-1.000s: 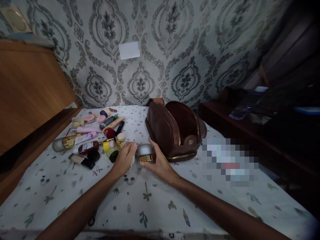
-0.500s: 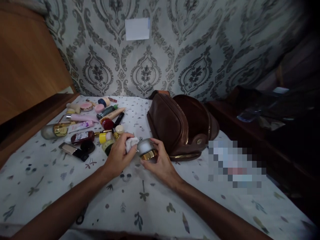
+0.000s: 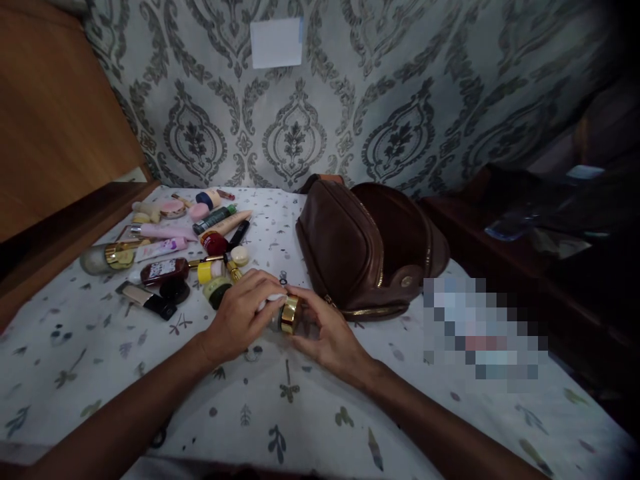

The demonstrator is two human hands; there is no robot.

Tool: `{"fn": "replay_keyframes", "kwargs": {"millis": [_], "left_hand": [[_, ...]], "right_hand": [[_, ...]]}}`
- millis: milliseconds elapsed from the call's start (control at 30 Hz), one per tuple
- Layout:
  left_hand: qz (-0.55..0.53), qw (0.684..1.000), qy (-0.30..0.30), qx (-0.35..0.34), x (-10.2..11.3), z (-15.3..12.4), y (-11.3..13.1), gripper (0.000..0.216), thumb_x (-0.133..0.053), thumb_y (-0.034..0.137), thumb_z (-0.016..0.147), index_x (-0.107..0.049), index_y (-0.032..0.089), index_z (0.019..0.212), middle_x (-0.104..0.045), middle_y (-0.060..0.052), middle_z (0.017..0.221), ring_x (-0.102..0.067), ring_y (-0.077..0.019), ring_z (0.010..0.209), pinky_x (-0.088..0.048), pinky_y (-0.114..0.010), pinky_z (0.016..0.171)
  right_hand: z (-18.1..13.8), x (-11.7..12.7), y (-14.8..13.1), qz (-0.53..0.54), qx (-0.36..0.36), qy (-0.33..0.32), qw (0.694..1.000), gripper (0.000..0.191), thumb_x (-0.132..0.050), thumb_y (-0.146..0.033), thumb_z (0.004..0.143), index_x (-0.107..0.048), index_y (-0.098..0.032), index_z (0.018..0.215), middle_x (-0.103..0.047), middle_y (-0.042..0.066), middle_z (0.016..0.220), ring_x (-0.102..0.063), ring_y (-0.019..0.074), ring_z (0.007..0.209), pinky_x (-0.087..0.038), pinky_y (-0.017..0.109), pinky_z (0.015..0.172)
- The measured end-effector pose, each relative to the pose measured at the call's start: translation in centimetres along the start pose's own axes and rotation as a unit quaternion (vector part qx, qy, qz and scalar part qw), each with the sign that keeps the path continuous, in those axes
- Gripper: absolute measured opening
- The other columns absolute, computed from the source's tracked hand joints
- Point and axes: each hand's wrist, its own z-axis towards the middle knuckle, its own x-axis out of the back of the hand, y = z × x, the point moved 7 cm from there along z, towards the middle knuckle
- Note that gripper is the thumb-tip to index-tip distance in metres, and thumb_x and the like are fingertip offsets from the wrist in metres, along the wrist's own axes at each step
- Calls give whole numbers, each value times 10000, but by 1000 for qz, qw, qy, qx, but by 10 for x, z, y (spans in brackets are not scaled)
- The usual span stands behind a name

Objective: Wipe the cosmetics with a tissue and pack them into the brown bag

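Observation:
Both hands meet over the front middle of the cloth-covered table. My right hand (image 3: 333, 333) is closed round a frosted cosmetic jar with a gold band (image 3: 290, 315), which lies tilted on its side. Curled over the jar's left end, my left hand (image 3: 245, 307) holds a white cloth wad (image 3: 273, 298) against it; most of the wad is hidden under the fingers. Just left of my left hand sit a green jar (image 3: 216, 291) and a yellow-banded pot (image 3: 210, 271). Behind my right hand stands a brown leather bag (image 3: 340, 253), its top unzipped and gaping.
Several cosmetics crowd the table's left side, among them a dark red bottle (image 3: 164, 272), a gold-collared bottle (image 3: 107, 258) and a foundation tube (image 3: 145, 300). A blurred-out item (image 3: 483, 333) lies at right. Patterned wall (image 3: 295, 133) rises behind; a wooden panel (image 3: 60, 120) borders the left.
The jar has turned from nearly upright onto its side. My left hand has moved right, bringing the white cloth wad over the jar's end. The view has shifted slightly.

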Motion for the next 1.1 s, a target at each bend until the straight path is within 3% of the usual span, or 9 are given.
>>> {"fn": "replay_keyframes", "kwargs": {"millis": [100,233,433,600,733,833,1033,1100], "left_hand": [[-26,998,-21,54,-1,2,-12,166,-486,210,965,-624,183,878,-649,-46,865,-592,-177,857,-463,-312,787],[-17,994,-29,100,1,2,-22,200,-474,251,961,-617,189,837,-642,-44,837,-592,-186,830,-452,-313,754],[1,995,-23,93,3,2,-21,201,-470,246,957,-590,186,807,-617,-35,802,-574,-178,791,-435,-306,733],[1,995,-36,88,4,2,-17,238,-450,256,968,-569,182,775,-576,-23,755,-541,-170,760,-411,-297,709],[-18,993,-59,104,1,2,-19,278,-428,266,984,-536,174,744,-551,-17,737,-527,-159,743,-391,-288,699],[-19,992,-59,113,0,2,-21,305,-411,276,990,-505,177,717,-529,-10,727,-520,-153,728,-380,-282,686],[-22,994,-61,91,-2,3,-14,316,-377,264,997,-509,177,723,-521,-14,714,-502,-155,711,-376,-288,677],[-26,994,-68,87,-3,3,-11,321,-367,259,997,-517,175,725,-535,-20,721,-507,-160,719,-378,-295,683]], "right_hand": [[-2,-2,-1,-7,8,-6,1000,647,-648,-118,746,-433,-229,1347,-545,94,1342,-532,247,1250,-453,399,1045],[-4,-3,10,36,-50,13,998,693,-741,-211,726,-397,-240,1326,-556,101,1271,-578,245,1166,-488,421,1009],[-2,2,3,33,-22,31,999,514,-792,-330,729,-564,-231,1178,-486,97,1273,-577,235,1109,-549,372,917],[-4,0,-3,-25,-7,-19,999,618,-771,-309,782,-519,-266,1344,-609,52,1037,-594,177,790,-565,354,757],[-7,-4,-10,-10,7,-49,999,630,-717,-219,818,-478,-308,1394,-584,53,1103,-572,153,752,-550,329,705],[-7,-6,-11,17,-10,-41,999,640,-702,-200,817,-465,-314,1401,-546,58,1124,-569,152,774,-536,301,662],[-9,-9,-4,43,-65,-2,997,786,-818,-416,711,-421,-254,1370,-550,67,1106,-582,163,776,-500,285,605],[-11,-9,1,43,-94,7,995,746,-799,-433,727,-409,-227,1329,-581,56,1041,-587,163,759,-495,287,609]]}}
